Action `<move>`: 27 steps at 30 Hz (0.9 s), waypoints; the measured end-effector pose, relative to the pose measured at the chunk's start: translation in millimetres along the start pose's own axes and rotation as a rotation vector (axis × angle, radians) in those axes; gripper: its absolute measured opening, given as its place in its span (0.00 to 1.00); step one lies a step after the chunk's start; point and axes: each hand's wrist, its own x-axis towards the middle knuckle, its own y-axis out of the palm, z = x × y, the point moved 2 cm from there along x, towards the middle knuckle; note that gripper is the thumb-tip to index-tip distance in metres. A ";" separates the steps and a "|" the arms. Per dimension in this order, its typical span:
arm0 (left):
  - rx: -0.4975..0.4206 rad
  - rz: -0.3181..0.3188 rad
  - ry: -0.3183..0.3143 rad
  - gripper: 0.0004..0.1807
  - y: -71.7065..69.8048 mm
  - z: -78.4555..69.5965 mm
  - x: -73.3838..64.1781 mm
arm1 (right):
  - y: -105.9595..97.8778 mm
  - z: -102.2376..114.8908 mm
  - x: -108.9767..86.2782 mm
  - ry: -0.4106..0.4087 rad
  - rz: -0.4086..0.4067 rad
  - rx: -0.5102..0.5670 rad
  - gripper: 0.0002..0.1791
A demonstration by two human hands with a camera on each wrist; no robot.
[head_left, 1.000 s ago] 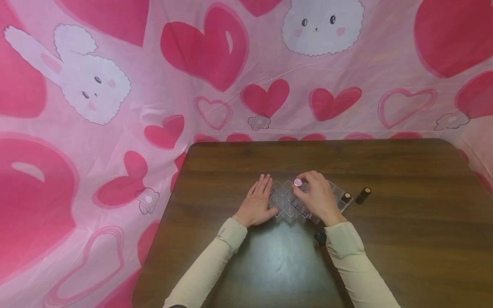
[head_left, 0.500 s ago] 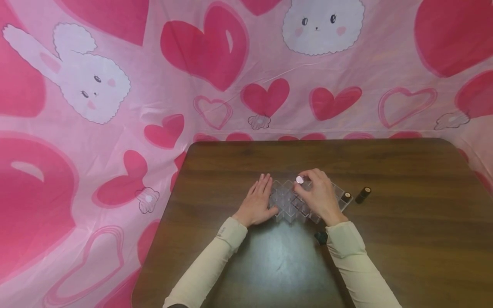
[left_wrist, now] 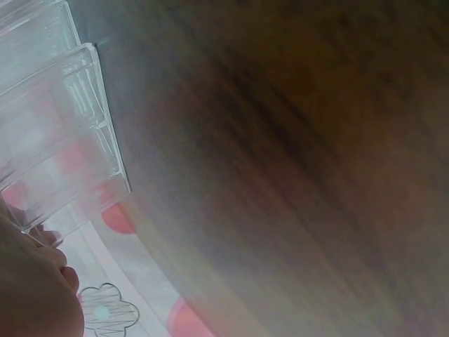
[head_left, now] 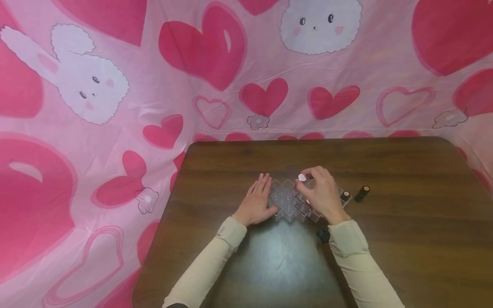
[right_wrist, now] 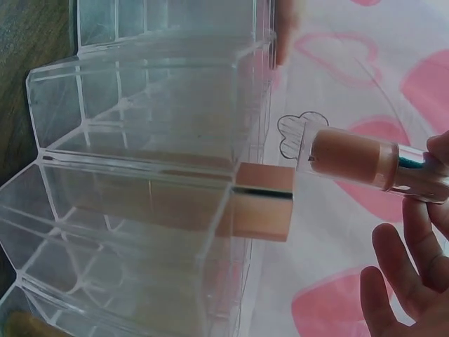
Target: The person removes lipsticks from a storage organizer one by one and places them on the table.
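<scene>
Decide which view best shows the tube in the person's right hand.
The right wrist view: the tube appears large and lengthwise, pinched by the right hand. The head view shows mainly its pale end; the left wrist view lacks it.

One clear plastic compartmented organizer (head_left: 285, 201) is seen with two black cylindrical tubes (head_left: 362, 194) (head_left: 345, 196), one transparent peach-filled tube (right_wrist: 347, 156), one peach square-ended item (right_wrist: 263, 214) and one small black object (head_left: 323, 235). Two bare hands (head_left: 252, 203) (head_left: 322, 192), two cream sleeves (head_left: 212, 263) (head_left: 362, 265) and one brown wood-grain surface (head_left: 408, 244) are counted.
</scene>
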 end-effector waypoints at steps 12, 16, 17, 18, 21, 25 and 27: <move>-0.021 0.004 -0.001 0.49 -1.0 -0.3 -1.0 | -8.5 -2.4 1.8 -0.018 -0.022 -0.012 0.14; -0.021 0.000 0.003 0.49 -0.4 0.0 -0.9 | -10.7 -4.6 1.2 -0.014 -0.018 -0.006 0.15; -0.021 -0.001 0.004 0.49 -0.4 -0.1 -0.9 | -11.3 -5.0 1.1 -0.012 -0.018 -0.004 0.15; -0.020 -0.001 0.007 0.49 -0.4 -0.1 -0.9 | -11.9 -5.5 1.1 -0.010 -0.017 -0.004 0.15; -0.022 -0.006 0.011 0.49 -0.5 -0.5 -0.9 | -13.9 -7.1 1.2 -0.009 -0.020 -0.006 0.15; -0.022 -0.004 0.009 0.49 -0.7 -0.9 -1.2 | -17.2 -8.0 2.5 -0.019 -0.027 -0.010 0.16; -0.025 -0.002 0.006 0.49 -0.7 -0.9 -1.2 | -19.0 -7.9 3.5 -0.026 -0.029 -0.012 0.16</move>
